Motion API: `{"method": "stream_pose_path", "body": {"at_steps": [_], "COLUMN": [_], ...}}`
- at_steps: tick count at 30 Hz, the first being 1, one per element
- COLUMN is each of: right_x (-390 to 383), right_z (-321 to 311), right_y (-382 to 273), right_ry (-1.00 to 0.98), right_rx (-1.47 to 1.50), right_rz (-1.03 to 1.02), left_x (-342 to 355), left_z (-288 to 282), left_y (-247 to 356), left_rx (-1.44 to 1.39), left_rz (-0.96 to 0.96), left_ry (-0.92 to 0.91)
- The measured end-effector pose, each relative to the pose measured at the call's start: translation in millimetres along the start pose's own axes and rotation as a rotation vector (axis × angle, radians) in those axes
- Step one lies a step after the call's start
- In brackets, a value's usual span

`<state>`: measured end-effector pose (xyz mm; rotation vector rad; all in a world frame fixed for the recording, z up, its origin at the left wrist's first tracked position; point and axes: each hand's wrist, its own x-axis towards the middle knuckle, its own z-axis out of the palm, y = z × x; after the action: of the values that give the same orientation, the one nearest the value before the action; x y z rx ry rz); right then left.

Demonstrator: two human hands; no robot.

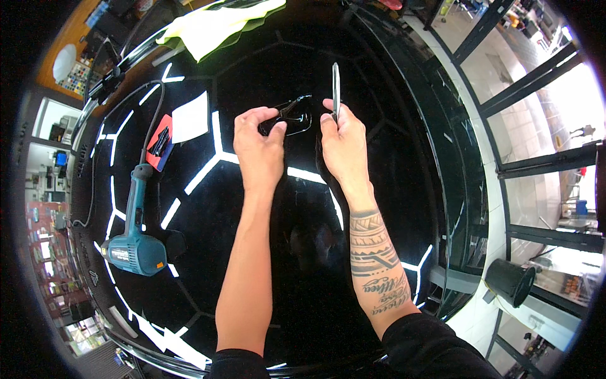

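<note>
My left hand (260,145) is curled above a glossy black car panel (303,252), thumb and fingers bent toward each other. Between and beyond their tips is a thin, shiny-edged piece (295,120), dark or see-through; its kind cannot be made out. My right hand (345,136) grips a thin flat piece (336,85) standing upright, seen edge-on, pale with a dark edge. The two hands are apart, side by side over the panel.
A teal heat gun (136,249) lies at the left, its cord running upward. Beyond it are a red sheet (165,121) with a black item on it, white paper (190,119) and a yellow-green cloth (221,28). A black bucket (510,282) stands at the right.
</note>
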<state>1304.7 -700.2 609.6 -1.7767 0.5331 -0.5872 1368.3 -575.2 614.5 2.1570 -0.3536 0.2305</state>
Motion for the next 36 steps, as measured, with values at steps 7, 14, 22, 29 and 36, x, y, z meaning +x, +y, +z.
{"method": "stream_pose_path", "body": {"at_steps": [7, 14, 22, 29, 36], "right_x": [-2, -2, -2, -2, -3], "right_z": [-2, 1, 0, 0, 1], "right_y": [-2, 0, 0, 0, -3], "right_ry": [-0.032, -0.015, -0.007, -0.032, -0.034], "right_rx": [0.042, 0.038, 0.015, -0.002, -0.010], "right_rz": [0.057, 0.025, -0.004, 0.004, 0.005], "left_x": [3, -3, -12, 6, 2], "left_z": [-2, 8, 20, -8, -3], "left_y": [-2, 9, 16, 6, 5], "left_rx": [0.022, 0.020, 0.086, 0.068, -0.007], "left_rz": [-0.031, -0.037, 0.083, -0.037, -0.017], "left_ry": [-0.025, 0.082, 0.095, -0.053, 0.015]}}
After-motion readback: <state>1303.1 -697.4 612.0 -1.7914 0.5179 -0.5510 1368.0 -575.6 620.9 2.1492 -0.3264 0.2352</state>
